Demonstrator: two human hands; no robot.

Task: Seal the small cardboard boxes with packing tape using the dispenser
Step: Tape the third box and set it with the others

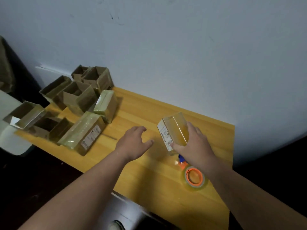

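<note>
From the head camera, the right hand point(194, 145) grips a small taped cardboard box point(174, 130), tilted on end, thumb below and fingers along its far side. Whether the box touches the yellow worktop point(149, 176) cannot be told. The left hand point(135, 141) hovers just left of it, fingers relaxed, holding nothing. Beneath the right wrist lies the tape dispenser point(193, 176) with its clear roll. Farther left of the left hand sit sealed boxes point(83, 133) and open boxes point(73, 93).

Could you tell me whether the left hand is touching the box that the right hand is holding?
Apart. The head view shows bare yellow table between the open left hand and the box gripped by the right hand.
</note>
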